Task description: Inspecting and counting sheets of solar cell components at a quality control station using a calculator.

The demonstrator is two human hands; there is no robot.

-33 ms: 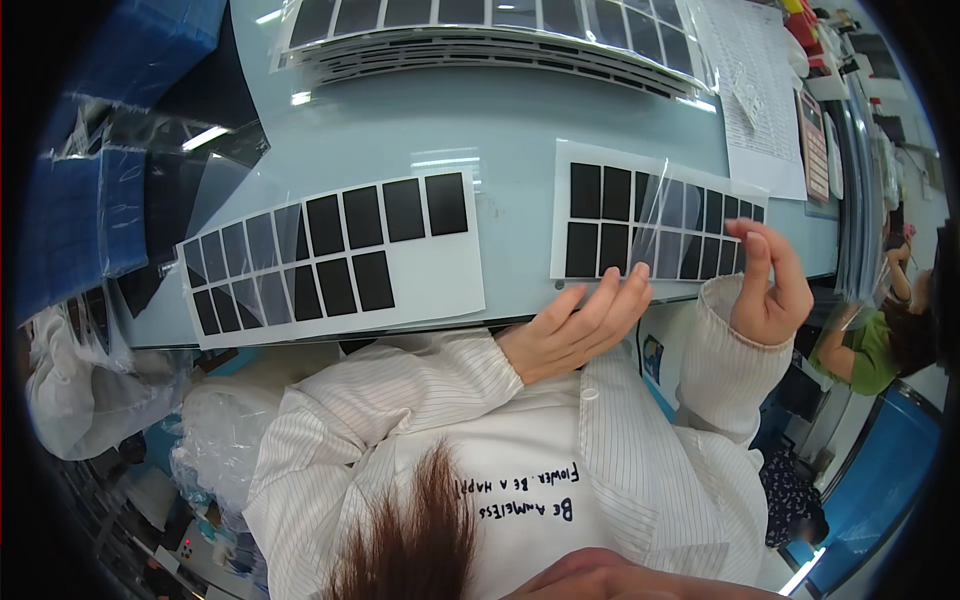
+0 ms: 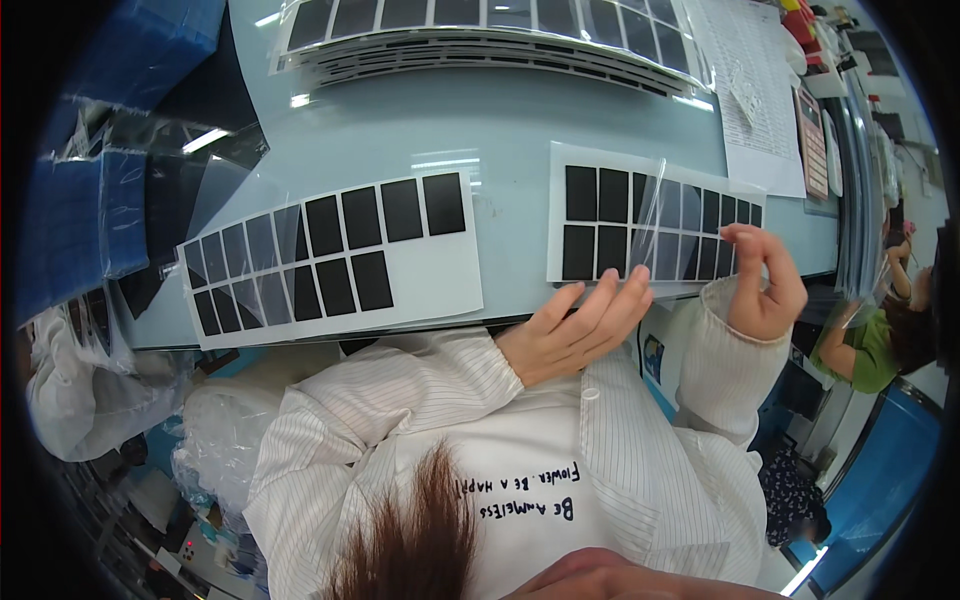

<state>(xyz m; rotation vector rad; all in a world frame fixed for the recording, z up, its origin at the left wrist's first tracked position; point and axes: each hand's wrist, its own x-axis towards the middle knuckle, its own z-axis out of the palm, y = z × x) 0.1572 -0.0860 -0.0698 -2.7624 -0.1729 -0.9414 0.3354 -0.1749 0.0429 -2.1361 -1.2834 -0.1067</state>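
A white sheet of black rectangular stickers lies at the near right of the table, with a strip of clear film over much of it. My left hand reaches to its near edge, fingers stretched and slightly apart, fingertips by the film's near left corner. At the sheet's right end my right hand is raised, thumb and forefinger close together in a pinch; what lies between them is hidden. To the left is a second sticker sheet, with clear film over its left part and a bare white lower right corner.
A thick stack of similar sheets stands at the back. Printed paper and a pink calculator lie at the right. Blue packs in clear plastic stand at the left. Another person in green is at the far right.
The right sheet and its film have slid slightly left. My right hand has also shifted a little to the left, while my left hand has hardly moved.
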